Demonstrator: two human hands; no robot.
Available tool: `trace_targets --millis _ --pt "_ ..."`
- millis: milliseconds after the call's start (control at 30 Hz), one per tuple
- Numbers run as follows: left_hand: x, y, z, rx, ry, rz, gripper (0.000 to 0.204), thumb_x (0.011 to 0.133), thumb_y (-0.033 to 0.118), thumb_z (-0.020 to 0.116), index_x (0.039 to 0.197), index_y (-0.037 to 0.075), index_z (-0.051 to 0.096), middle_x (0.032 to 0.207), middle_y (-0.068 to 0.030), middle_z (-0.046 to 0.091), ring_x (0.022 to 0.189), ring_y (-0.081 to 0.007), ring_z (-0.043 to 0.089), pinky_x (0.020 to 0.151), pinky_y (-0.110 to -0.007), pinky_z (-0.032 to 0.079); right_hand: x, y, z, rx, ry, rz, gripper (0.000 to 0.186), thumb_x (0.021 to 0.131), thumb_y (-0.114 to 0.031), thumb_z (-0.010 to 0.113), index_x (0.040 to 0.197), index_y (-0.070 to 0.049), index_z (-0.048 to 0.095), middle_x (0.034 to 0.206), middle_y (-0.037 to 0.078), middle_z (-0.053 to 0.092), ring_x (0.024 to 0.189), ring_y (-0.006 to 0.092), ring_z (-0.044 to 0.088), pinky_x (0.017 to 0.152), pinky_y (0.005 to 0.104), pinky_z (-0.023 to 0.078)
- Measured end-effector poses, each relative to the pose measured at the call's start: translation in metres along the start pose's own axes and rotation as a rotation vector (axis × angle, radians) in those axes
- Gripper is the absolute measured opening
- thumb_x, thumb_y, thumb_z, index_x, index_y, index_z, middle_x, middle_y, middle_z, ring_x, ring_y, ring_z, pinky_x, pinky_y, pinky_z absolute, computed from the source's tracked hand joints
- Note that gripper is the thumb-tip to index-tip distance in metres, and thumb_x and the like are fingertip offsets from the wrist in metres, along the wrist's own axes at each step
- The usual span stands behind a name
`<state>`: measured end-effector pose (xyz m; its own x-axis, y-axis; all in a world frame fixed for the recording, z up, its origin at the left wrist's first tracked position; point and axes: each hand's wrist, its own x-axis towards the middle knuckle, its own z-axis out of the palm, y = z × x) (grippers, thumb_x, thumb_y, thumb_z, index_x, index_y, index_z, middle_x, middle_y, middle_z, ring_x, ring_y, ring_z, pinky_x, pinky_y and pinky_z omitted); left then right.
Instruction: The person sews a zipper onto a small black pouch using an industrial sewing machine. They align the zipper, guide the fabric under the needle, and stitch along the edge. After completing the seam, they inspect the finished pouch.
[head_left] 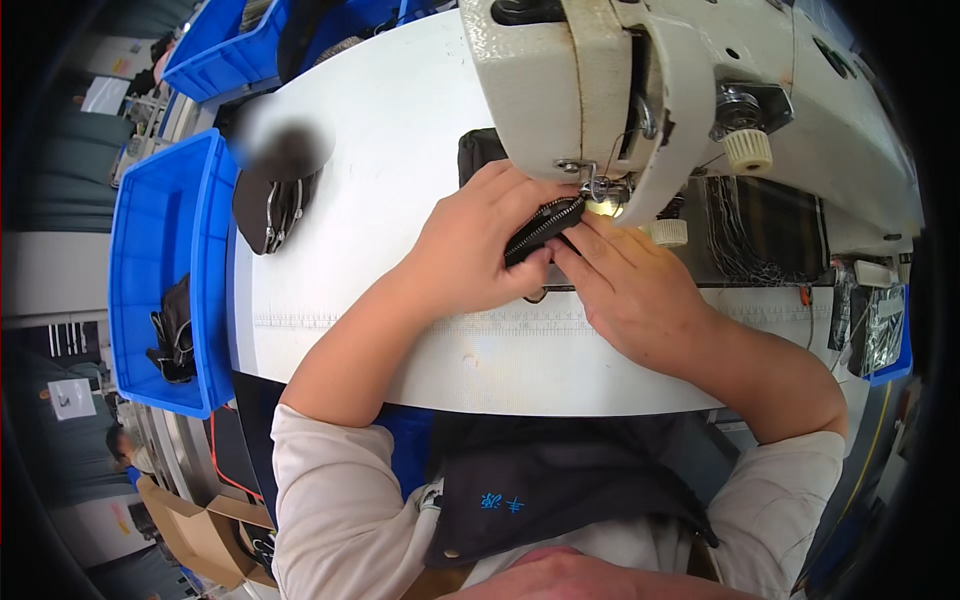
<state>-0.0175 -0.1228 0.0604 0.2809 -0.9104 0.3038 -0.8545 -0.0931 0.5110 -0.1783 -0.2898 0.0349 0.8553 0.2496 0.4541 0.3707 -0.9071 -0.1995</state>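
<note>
two hands (475, 240) (640, 290), one sewing-machine (535, 100), perhaps four bins (212, 320)

Bright tabletop (390, 125), warm lamp glow (604, 208), dark distorted edges

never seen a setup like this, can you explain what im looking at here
This single picture looks down from a head-worn fisheye camera, so straight edges bend. The big machine is a white sewing machine. The bare left hand holds a dark zippered piece at the machine; the bare right hand is close against it. On the white table, a dark item, partly blurred, lies to the left. Stacked dark pieces lie to the right. A blue bin with dark things inside stands at the table's left.
</note>
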Motion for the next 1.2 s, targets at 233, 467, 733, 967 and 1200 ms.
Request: trace_targets --millis 233,467,733,967,1200 --pt "0.004 -0.007 0.025 0.416 0.147 0.203 0.033 0.071 0.013 0.077 0.104 0.016 0.071 0.101 0.0002 0.068 0.097 -0.0234 0.063 0.080 -0.035 0.050 -0.003 0.000 0.001 0.001 -0.019 0.057 0.041 0.076 -0.005 0.070 0.116 0.006 0.068 0.117 0.018 0.067 0.099 0.0272 0.068 0.077 0.0387 0.055" --pt "0.004 -0.006 0.023 0.379 0.190 0.265 0.025 0.068 0.016 0.076 0.092 0.015 0.072 0.098 0.0016 0.067 0.095 -0.0219 0.064 0.083 -0.035 0.052 -0.007 0.001 0.007 -0.092 0.014 -0.075 0.033 0.081 -0.009 0.067 0.110 0.006 0.071 0.110 0.017 0.070 0.094 0.0256 0.067 0.073 0.0378 0.053" --pt "0.007 -0.003 0.025 0.393 0.242 0.322 0.034 0.061 0.013 0.085 0.093 0.015 0.077 0.099 0.0011 0.071 0.086 -0.0215 0.067 0.068 -0.037 0.049 -0.013 -0.009 0.002 -0.195 -0.103 -0.063 0.036 0.083 -0.012 0.066 0.113 0.006 0.070 0.112 0.018 0.071 0.080 0.0202 0.064 0.065 0.0336 0.050" --pt "0.003 -0.005 0.022 0.227 0.101 0.290 0.025 0.069 0.010 0.083 0.093 0.011 0.077 0.102 -0.0008 0.073 0.089 -0.0227 0.068 0.072 -0.037 0.052 -0.012 -0.009 0.000 -0.179 -0.154 -0.064 0.034 0.082 -0.011 0.067 0.111 0.005 0.071 0.108 0.017 0.071 0.076 0.0196 0.064 0.063 0.0329 0.049" --pt "0.002 -0.003 0.019 0.223 0.023 0.248 0.022 0.069 0.014 0.081 0.091 0.011 0.076 0.102 0.0036 0.072 0.096 -0.0189 0.064 0.086 -0.033 0.055 -0.013 -0.009 -0.001 -0.166 -0.110 -0.095 0.034 0.082 -0.010 0.068 0.111 0.007 0.071 0.106 0.018 0.071 0.075 0.0204 0.064 0.062 0.0331 0.049"
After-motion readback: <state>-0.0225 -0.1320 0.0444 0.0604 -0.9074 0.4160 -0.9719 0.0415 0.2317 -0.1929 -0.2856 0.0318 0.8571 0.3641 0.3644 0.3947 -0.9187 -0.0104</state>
